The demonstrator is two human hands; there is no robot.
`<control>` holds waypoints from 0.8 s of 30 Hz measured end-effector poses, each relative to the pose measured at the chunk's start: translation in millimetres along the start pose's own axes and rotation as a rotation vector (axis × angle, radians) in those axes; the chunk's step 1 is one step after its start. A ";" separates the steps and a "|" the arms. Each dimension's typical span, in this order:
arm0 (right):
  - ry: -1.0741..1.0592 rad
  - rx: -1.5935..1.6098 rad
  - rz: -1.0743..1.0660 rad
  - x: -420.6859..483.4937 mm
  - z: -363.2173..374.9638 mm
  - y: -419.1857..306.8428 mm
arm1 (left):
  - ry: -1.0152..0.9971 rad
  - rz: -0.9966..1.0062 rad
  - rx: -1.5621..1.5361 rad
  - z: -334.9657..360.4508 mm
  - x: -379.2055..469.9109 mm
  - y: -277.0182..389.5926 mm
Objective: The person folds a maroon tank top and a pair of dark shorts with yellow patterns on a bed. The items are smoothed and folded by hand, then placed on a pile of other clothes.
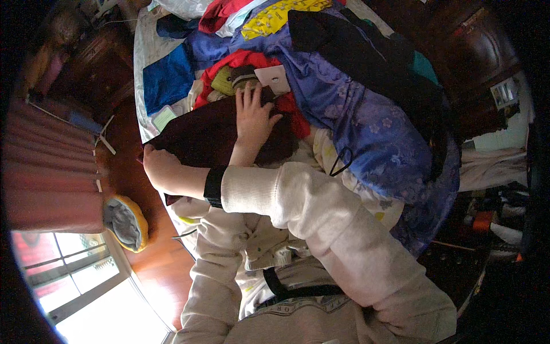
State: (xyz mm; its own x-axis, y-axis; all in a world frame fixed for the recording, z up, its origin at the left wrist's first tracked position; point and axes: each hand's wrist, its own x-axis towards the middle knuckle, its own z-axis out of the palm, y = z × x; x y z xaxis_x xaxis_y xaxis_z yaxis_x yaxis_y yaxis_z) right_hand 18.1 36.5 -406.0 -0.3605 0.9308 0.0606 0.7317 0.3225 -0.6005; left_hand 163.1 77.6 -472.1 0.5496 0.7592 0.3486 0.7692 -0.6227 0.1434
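My arms cross over a dark maroon garment (pixel 193 129) spread on the bed. The right forearm, with a black band at the wrist, passes over the left. My right hand (pixel 162 168) is closed at the garment's left edge and grips its cloth. My left hand (pixel 252 118) lies palm down on the garment, fingers spread. Its fingertips reach a dark folded cloth with pale stripes (pixel 245 77). Beside that cloth are an olive knitted piece (pixel 222 81) and a pale pink card-like piece with a round mark (pixel 274 79). Red cloth (pixel 232 56) shows around them.
A purple-blue floral cloth (pixel 365 116) and a black garment (pixel 343 47) cover the bed's right side. Blue folded cloth (pixel 167 77) and yellow printed cloth (pixel 279 17) lie farther off. Left on the floor sits a yellow-rimmed grey pet bed (pixel 126 223), near a pink curtain (pixel 51 172).
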 end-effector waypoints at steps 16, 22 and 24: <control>-0.073 -0.021 -0.056 -4.0 -25.2 19.8 | -0.191 0.132 0.130 22.8 35.3 24.1; -0.004 -0.003 -0.079 -2.7 -27.2 25.1 | 0.085 0.026 -0.136 -3.0 28.3 26.2; 0.001 -0.023 -0.136 -2.1 -30.9 24.5 | 0.181 -0.065 -0.129 -17.0 23.4 26.2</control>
State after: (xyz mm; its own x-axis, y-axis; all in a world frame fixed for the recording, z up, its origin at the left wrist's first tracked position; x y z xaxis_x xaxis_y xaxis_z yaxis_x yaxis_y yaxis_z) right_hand 54.6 47.8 -396.3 -0.4572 0.8782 0.1406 0.6892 0.4498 -0.5681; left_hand 190.6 75.8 -444.5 0.4238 0.7592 0.4940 0.7465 -0.6016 0.2841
